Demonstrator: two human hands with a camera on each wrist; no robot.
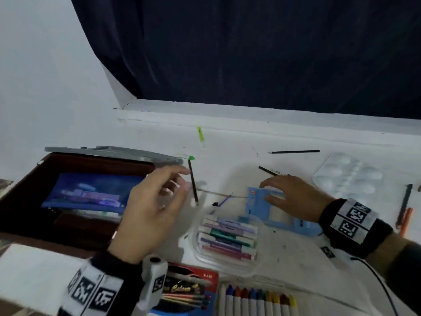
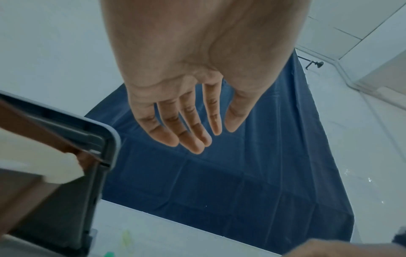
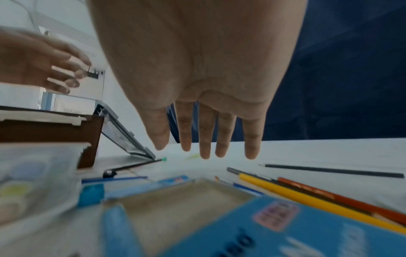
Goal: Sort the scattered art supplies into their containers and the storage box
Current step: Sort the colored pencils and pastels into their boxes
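Observation:
The brown storage box point(image 1: 27, 190) stands at the left with its grey lid point(image 1: 114, 152) open and a blue pouch point(image 1: 91, 195) inside. My left hand point(image 1: 180, 181) hovers at the box's right edge with straight, spread fingers point(image 2: 193, 137) that hold nothing. Just beyond them a dark, green-tipped pencil point(image 1: 193, 181) lies on the table. My right hand point(image 1: 265, 191) is spread over a blue cardboard packet point(image 1: 280, 215), fingers point(image 3: 205, 147) straight and empty. A clear tub of markers point(image 1: 227, 240) sits between my hands.
On the white table lie a black pencil point(image 1: 293, 151), a green highlighter point(image 1: 200, 136), a white paint palette point(image 1: 348, 176), pencils point(image 1: 404, 208) at the right edge, crayons point(image 1: 257, 299) and a coloured-pencil pack point(image 1: 186, 290) near me. A dark curtain hangs behind.

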